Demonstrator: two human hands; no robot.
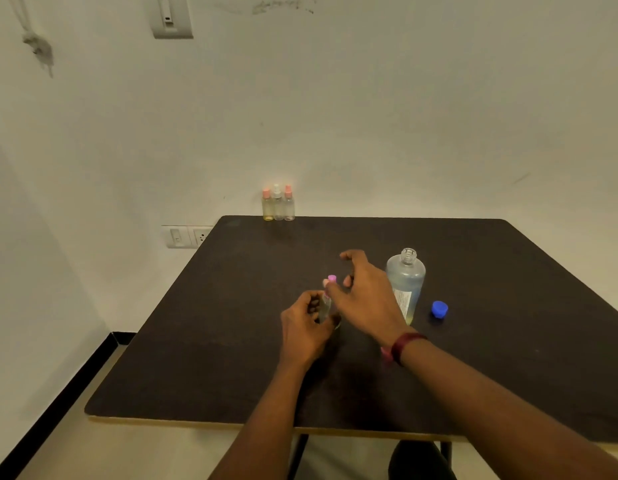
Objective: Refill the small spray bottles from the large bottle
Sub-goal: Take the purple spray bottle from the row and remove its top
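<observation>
My left hand [302, 327] grips a small clear spray bottle [324, 308] upright near the middle of the dark table [196, 341]. Its pink spray top [332, 279] shows above my fingers. My right hand [364, 296] hovers just right of that top with fingers spread; the thumb tip is at the bottle's neck and the index finger is lifted away. The large clear bottle [406, 282] stands uncapped behind my right hand, holding pale liquid. Its blue cap [439, 309] lies on the table to the right.
Three small spray bottles [278, 206] stand in a row at the table's far edge against the wall. A pink piece [385, 355] lies half hidden under my right wrist. Wall sockets [188, 236] sit left of the table.
</observation>
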